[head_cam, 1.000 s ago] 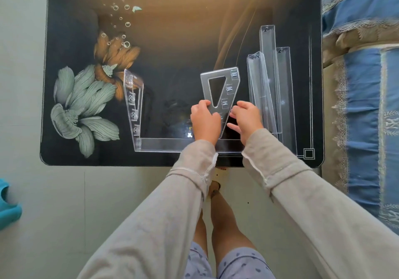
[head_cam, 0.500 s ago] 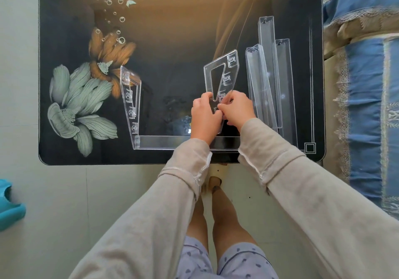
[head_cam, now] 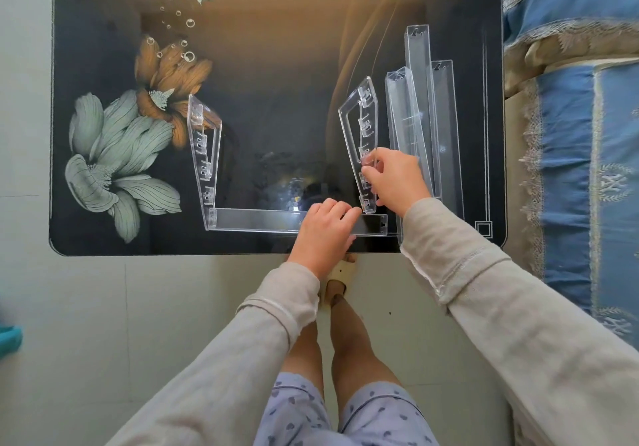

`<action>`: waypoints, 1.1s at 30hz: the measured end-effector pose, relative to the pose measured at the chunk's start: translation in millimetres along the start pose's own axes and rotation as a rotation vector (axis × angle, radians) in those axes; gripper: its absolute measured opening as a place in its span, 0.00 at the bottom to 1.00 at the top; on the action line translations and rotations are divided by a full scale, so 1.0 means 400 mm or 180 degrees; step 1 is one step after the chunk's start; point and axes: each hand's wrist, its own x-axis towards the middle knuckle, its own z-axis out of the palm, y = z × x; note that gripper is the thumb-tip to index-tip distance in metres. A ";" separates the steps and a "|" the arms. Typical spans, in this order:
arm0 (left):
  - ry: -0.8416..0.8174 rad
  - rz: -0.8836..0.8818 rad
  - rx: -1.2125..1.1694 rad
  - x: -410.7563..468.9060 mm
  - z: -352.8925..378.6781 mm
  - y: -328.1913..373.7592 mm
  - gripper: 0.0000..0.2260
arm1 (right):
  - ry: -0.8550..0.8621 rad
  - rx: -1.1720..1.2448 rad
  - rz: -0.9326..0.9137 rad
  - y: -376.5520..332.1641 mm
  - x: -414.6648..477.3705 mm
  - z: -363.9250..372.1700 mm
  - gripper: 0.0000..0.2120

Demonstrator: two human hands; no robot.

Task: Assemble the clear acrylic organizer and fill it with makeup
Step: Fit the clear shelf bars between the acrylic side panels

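On the dark glass table [head_cam: 276,65], printed with lotus flowers [head_cam: 138,134] and bubbles, the half-built organizer lay near the front edge. A long clear tray [head_cam: 256,220] ran left to right along that edge, and a slotted side panel [head_cam: 204,148] stood at its left end, leaning slightly outward. The right hand [head_cam: 397,183] pinched a second side panel [head_cam: 358,134] by its lower right edge, thumb and fingers closed on the plastic, holding it upright and tilted with its foot at the tray's right end; whether the foot had seated in the tray's end notch could not be told. The left hand [head_cam: 323,234] rested on the tray just left of that foot, fingers curled and pressed down on the clear strip, its fingertips almost touching the panel's base. Just right of the held panel lay three spare trays [head_cam: 435,117] side by side, running away from the person, the nearest one tipped on edge against the others. Both arms wore pale beige sleeves [head_cam: 484,290]. Below the table edge showed a tiled floor [head_cam: 138,307], bare knees, dotted shorts [head_cam: 345,418] and a foot in a slipper [head_cam: 340,273]. A blue patterned bedcover with lace trim [head_cam: 581,134] filled the right side. No makeup was in view.
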 end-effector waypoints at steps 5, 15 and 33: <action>0.0308 -0.0004 -0.0178 -0.029 -0.028 -0.024 0.19 | 0.0033 0.0145 0.0102 0.006 -0.006 0.004 0.11; 0.0290 -0.0340 -0.0285 -0.015 -0.041 -0.032 0.19 | 0.0392 0.0031 0.0018 0.014 -0.016 0.020 0.12; 0.0262 -0.0478 -0.0408 -0.010 -0.025 -0.034 0.18 | 0.0550 -0.0197 -0.0086 0.013 -0.033 0.029 0.14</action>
